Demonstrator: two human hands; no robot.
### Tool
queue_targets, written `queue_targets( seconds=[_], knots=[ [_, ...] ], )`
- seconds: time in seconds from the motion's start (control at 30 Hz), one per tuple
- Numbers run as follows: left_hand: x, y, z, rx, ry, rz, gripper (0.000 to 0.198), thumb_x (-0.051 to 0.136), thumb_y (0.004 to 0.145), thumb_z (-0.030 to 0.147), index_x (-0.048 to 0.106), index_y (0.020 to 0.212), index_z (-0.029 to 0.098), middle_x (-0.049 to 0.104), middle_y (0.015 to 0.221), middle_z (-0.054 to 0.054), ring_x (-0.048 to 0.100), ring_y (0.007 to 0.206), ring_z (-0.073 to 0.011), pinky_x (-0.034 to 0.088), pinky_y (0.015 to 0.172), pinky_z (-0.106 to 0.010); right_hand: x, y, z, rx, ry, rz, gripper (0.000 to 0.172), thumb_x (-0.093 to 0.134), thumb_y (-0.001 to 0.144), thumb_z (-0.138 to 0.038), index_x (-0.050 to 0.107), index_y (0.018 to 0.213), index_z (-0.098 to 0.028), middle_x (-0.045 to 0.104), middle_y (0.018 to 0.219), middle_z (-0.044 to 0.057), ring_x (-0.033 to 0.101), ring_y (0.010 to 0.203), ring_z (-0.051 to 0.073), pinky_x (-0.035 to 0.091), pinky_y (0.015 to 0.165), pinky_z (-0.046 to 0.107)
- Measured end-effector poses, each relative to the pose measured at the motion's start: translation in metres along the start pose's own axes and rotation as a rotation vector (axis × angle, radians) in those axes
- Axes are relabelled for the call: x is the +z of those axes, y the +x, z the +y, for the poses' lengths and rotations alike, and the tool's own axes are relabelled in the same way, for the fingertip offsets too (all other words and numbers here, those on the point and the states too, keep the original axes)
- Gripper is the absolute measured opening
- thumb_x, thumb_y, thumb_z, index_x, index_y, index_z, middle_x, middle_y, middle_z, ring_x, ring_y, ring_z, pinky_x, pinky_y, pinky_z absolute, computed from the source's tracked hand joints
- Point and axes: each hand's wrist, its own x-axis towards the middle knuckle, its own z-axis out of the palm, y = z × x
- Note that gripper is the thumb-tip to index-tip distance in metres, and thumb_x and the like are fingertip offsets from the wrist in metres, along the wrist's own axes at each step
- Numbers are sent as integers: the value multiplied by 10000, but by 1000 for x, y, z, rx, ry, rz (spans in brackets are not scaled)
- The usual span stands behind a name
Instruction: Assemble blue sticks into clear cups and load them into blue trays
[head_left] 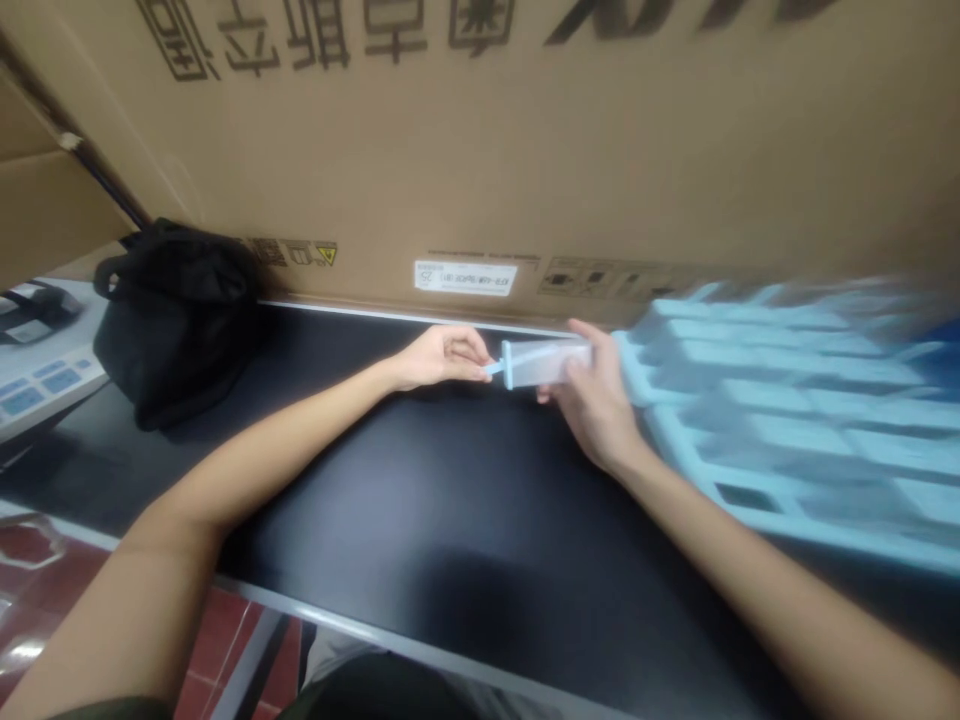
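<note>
Over the black table (390, 520), my left hand (442, 358) pinches the thin blue stick of an ice pop mold (536, 363). Its translucent, pale body lies in my right hand (596, 395), held between thumb and fingers. A light blue collar sits between stick and body, and the mold is roughly level, pointing left to right. Just right of my right hand are light blue mold trays (720, 520) with several compartments, blurred by motion.
A large printed cardboard box (600, 170) stands along the table's back edge. To the left are a black bag (180, 320) and a white device with blue-marked buttons (52, 380). Something dark blue (946, 360) shows at the far right.
</note>
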Motion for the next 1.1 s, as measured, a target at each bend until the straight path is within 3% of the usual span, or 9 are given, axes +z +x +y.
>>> queue_targets(
  seconds=[0.13, 0.27, 0.37, 0.47, 0.6, 0.7, 0.83, 0.97, 1.1],
  knots=[
    [-2, -1, -3, 6, -35, 22, 471, 1020, 639, 350, 682, 869, 116, 814, 874, -93, 790, 814, -163, 616, 802, -306, 4, -3, -9, 42, -9, -58, 505, 738, 883, -602, 440, 1171, -314, 640, 975, -15, 674, 729, 188, 606, 688, 380],
    [-2, 0, -4, 0, -84, 88, 487, 1000, 682, 398, 706, 959, 125, 821, 923, -105, 765, 778, -141, 591, 778, -290, 11, -10, -22, -122, -341, -157, 461, 803, 845, -539, 434, 844, -264, 624, 820, -16, 642, 726, 181, 555, 684, 353],
    [2, -3, -1, -4, -90, -25, 577, 1010, 676, 350, 751, 1153, 154, 825, 1075, -134, 786, 937, -191, 587, 917, -348, 19, -20, -31, -253, -492, -102, 357, 792, 868, -477, 541, 1011, -267, 664, 808, -9, 642, 705, 195, 539, 675, 369],
    [8, -7, 5, -15, -148, -176, 796, 1005, 679, 293, 688, 1409, 267, 758, 1348, -159, 754, 1158, -250, 558, 1004, -377, 27, -29, -37, -330, -553, -79, 502, 739, 923, -432, 533, 1347, -259, 705, 863, 9, 638, 700, 211, 552, 686, 397],
    [15, -13, 10, -49, -250, -204, 803, 930, 776, 422, 604, 1509, 384, 552, 1637, -119, 693, 1223, -221, 518, 1017, -363, 20, -37, -47, -407, -617, -65, 439, 646, 994, -386, 584, 1408, -254, 734, 1056, 76, 677, 819, 224, 573, 768, 416],
    [17, -12, 9, -98, -251, -144, 636, 800, 896, 564, 633, 1475, 359, 606, 1585, -113, 684, 1089, -167, 496, 977, -347, -5, -50, -62, -481, -608, 129, 352, 693, 968, -374, 640, 1300, -270, 712, 1167, 99, 706, 973, 250, 577, 824, 424],
    [17, -7, 2, -144, -216, -146, 534, 831, 870, 578, 754, 1267, 229, 792, 1217, -117, 692, 980, -150, 487, 980, -350, -59, -78, -96, -644, -694, 375, 348, 861, 798, -490, 644, 963, -275, 656, 831, 47, 660, 699, 226, 513, 610, 377],
    [15, -3, -4, -124, -217, -144, 463, 881, 829, 543, 786, 1095, 176, 810, 1035, -93, 713, 952, -144, 496, 978, -345, -110, -104, -125, -373, -958, 495, 483, 831, 743, -719, 626, 778, -283, 630, 705, 82, 593, 585, 230, 473, 565, 418],
    [15, -2, -4, -120, -197, -133, 371, 870, 865, 468, 780, 1047, 157, 811, 998, -95, 723, 933, -135, 510, 973, -343, -151, -114, -120, -228, -1164, 468, 606, 656, 756, -902, 550, 712, -308, 637, 708, 117, 609, 554, 252, 420, 484, 414]
  ],
)
